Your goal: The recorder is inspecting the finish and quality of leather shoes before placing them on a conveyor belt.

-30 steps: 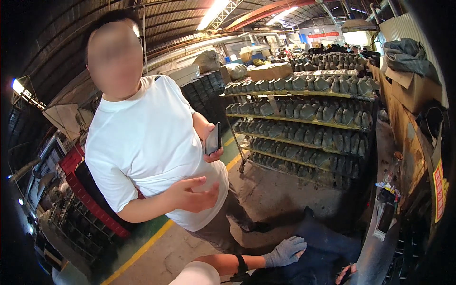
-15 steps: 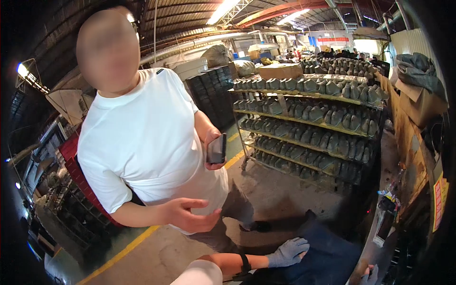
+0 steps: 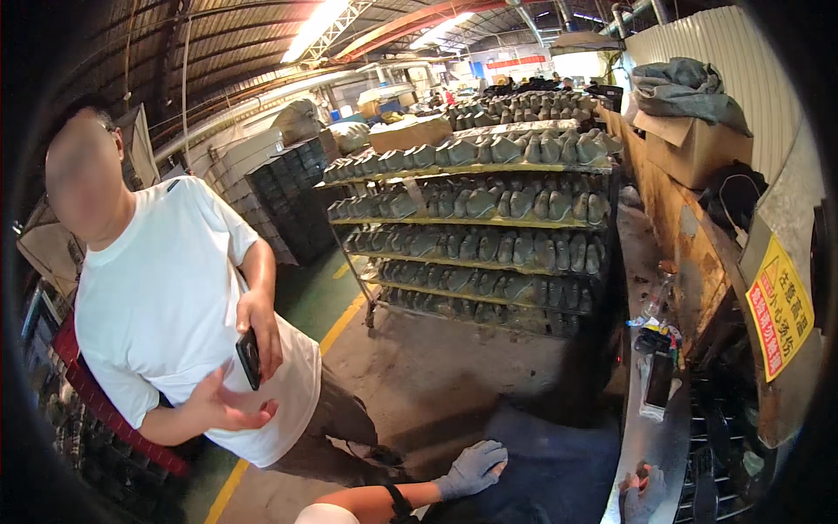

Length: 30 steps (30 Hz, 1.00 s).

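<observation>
My left hand [image 3: 471,467], in a grey glove with a black wristband, lies flat on dark blue cloth [image 3: 559,463] over my leg and holds nothing. Only part of my gloved right hand [image 3: 644,496] shows at the lower edge. It rests against the rim of a metal bench [image 3: 650,445], and I cannot make out its grip. A person in a white T-shirt [image 3: 166,306] stands close on my left. That person holds a dark phone [image 3: 249,358] in one hand, with the other palm turned up.
A wheeled rack [image 3: 489,227] with several shelves of grey moulded parts stands ahead on the concrete floor. Black crates [image 3: 292,196] are stacked behind it, and red crates [image 3: 96,406] sit at the far left. Cardboard boxes [image 3: 694,144] and a yellow warning sign [image 3: 779,306] line the right wall.
The view has swung right, so the person in white now sits further left in the picture. That person's phone hand has dropped lower. My left hand has stayed on my leg.
</observation>
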Motion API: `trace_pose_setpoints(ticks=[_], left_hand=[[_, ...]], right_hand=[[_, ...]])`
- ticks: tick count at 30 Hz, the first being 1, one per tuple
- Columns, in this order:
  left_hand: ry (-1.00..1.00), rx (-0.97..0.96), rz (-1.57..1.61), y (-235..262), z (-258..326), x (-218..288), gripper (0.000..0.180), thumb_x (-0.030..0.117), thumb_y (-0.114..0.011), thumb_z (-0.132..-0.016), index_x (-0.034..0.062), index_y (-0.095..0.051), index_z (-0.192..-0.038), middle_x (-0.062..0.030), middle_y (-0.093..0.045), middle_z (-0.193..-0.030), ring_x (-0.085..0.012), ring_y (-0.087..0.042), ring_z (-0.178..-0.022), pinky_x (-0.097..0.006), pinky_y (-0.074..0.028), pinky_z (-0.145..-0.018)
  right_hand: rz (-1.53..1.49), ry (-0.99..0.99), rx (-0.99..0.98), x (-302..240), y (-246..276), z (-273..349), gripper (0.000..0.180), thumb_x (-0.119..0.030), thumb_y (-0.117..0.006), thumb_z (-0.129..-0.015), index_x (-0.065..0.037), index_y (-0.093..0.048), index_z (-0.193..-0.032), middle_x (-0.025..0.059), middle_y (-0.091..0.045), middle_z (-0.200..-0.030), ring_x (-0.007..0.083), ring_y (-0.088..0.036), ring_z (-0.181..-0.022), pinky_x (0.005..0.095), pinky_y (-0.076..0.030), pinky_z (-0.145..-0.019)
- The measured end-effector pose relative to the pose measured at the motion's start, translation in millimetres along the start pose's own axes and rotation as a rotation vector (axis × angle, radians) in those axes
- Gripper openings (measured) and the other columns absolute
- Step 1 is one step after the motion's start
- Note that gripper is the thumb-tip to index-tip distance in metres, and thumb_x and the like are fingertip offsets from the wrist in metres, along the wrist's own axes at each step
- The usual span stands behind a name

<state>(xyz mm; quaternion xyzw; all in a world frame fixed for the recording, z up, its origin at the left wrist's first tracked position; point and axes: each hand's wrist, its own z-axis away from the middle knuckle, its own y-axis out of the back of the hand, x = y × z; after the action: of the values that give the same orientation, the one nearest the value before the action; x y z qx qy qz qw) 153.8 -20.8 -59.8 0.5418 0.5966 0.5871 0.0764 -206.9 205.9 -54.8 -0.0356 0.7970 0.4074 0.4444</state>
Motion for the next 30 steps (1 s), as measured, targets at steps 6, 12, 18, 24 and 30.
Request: trace_pose_setpoints(ticks=[6, 12, 18, 24, 30], left_hand=[[-0.036, 0.072, 0.030, 3, -2, -4, 0.019, 0.016, -0.066, -0.096, 0.0033, -0.065, -0.111, -0.0176, -0.062, -0.112, -0.0406, -0.062, -0.107, -0.050, -0.054, -0.091], [-0.017, 0.108, 0.091, -1, 7, -6, 0.022, 0.016, -0.066, -0.098, 0.0014, -0.065, -0.114, -0.0185, -0.061, -0.111, -0.0413, -0.062, -0.107, -0.052, -0.053, -0.091], [0.003, 0.047, 0.101, 0, 15, -8, 0.023, 0.016, -0.067, -0.098, 0.0016, -0.066, -0.115, -0.0194, -0.063, -0.116, -0.0416, -0.063, -0.110, -0.051, -0.054, -0.092], [-0.043, 0.112, 0.111, 7, 14, -3, 0.020, 0.014, -0.065, -0.097, 0.0009, -0.064, -0.113, -0.0183, -0.061, -0.109, -0.0411, -0.061, -0.104, -0.051, -0.053, -0.088], [-0.064, 0.093, 0.064, 15, 11, 7, 0.020, 0.014, -0.065, -0.097, 0.0012, -0.064, -0.112, -0.0187, -0.060, -0.108, -0.0408, -0.061, -0.103, -0.051, -0.053, -0.088]], right_hand=[[0.026, 0.111, -0.022, 8, -5, 0, 0.044, -0.042, -0.071, -0.101, -0.003, -0.075, -0.121, 0.0169, -0.075, -0.107, 0.0322, -0.073, -0.089, 0.0417, -0.059, -0.082], [0.505, 0.505, 0.179, 14, -10, -9, 0.051, -0.052, -0.066, -0.102, -0.007, -0.074, -0.125, 0.0220, -0.070, -0.126, 0.0423, -0.066, -0.118, 0.0524, -0.056, -0.097], [0.552, 0.381, 0.011, 27, -7, -21, 0.056, -0.054, -0.065, -0.102, -0.009, -0.069, -0.136, 0.0258, -0.067, -0.135, 0.0450, -0.064, -0.125, 0.0546, -0.053, -0.105], [0.589, 0.316, 0.010, 23, -8, -19, 0.062, -0.057, -0.065, -0.102, -0.009, -0.068, -0.140, 0.0257, -0.066, -0.139, 0.0442, -0.060, -0.132, 0.0536, -0.050, -0.110], [0.598, 0.281, -0.029, 10, -5, -19, 0.066, -0.058, -0.065, -0.102, -0.008, -0.064, -0.147, 0.0245, -0.065, -0.140, 0.0433, -0.060, -0.133, 0.0522, -0.050, -0.110]])
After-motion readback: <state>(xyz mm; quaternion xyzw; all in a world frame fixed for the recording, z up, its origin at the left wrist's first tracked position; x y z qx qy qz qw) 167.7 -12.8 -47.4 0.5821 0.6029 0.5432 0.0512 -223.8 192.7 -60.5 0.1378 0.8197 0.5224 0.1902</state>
